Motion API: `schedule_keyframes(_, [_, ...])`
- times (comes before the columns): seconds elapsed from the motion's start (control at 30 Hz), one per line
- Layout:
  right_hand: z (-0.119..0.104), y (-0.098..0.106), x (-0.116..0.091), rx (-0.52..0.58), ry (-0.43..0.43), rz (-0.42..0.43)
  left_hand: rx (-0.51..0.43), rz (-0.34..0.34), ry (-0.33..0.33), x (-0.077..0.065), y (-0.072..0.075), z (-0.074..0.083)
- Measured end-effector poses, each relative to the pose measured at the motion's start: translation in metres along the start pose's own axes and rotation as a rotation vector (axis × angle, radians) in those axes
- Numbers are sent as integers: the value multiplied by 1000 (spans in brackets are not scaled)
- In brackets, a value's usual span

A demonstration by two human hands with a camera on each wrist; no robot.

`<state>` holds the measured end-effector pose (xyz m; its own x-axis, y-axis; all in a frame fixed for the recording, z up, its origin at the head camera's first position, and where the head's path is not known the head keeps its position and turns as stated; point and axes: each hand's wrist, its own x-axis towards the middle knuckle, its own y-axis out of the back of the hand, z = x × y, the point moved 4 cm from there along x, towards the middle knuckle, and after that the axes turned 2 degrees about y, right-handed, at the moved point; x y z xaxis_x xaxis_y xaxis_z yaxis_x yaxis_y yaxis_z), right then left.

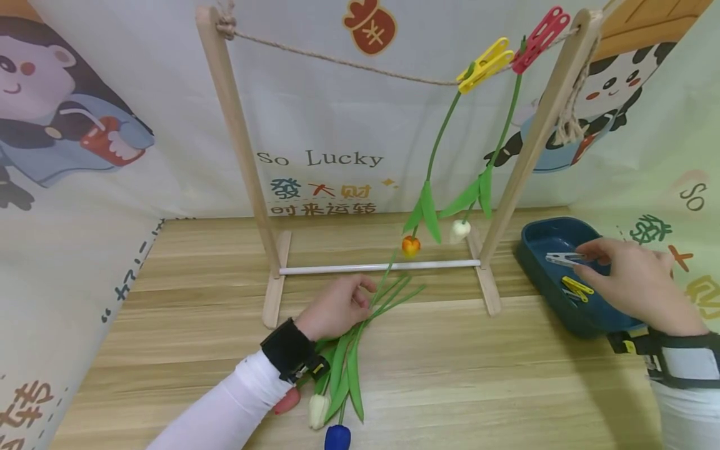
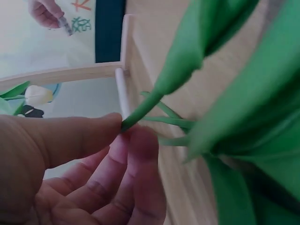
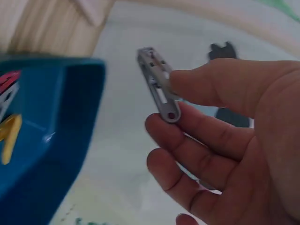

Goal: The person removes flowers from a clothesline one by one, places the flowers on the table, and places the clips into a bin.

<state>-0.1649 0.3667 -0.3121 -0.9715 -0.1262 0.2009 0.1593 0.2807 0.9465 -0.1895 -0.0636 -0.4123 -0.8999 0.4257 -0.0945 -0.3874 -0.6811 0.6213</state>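
My left hand (image 1: 340,306) pinches the green stem (image 2: 143,110) of an artificial tulip between thumb and forefinger, over a bunch lying on the table. Among its blooms are a white tulip (image 1: 319,410) and a blue tulip (image 1: 337,437). Above the blue basin (image 1: 537,265), my right hand (image 1: 644,281) pinches a grey clothespin (image 3: 158,84). Yellow clothespins (image 1: 577,289) lie inside that basin. On the rope (image 1: 343,61), a yellow clothespin (image 1: 485,65) holds an orange-yellow tulip (image 1: 411,245) upside down, and a red clothespin (image 1: 541,39) holds another white tulip (image 1: 460,230).
A wooden frame (image 1: 239,134) carries the rope between two posts. Low across its base runs a white rod (image 1: 343,269). Behind stands a printed cloth backdrop (image 1: 315,125); the right post (image 1: 534,144) rises between the hanging tulips and the basin.
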Motion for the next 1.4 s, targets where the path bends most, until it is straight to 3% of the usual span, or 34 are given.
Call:
schedule_keyframes(0.2, [35,-18,-3,5,-86,-117,54,12,3,3,-6,-4])
schedule_keyframes(0.37, [52,-29,-5,-19,-123,-197,110,35,-44,4,-8,-3])
schedule_keyframes(0.6, [61,-40,-9,-25,-169,-260,157,43,-79,5,-11,-4])
schedule_keyframes(0.87, [67,-46,-11,-18,-189,-319,208,51,-70,5,-12,-1])
schedule_keyframes(1.17, [68,-48,-11,-31,-190,-307,187,67,-68,3,-6,0])
schedule_keyframes(1.4, [52,-30,-8,-61,-151,-248,142,100,-96,-1,9,11])
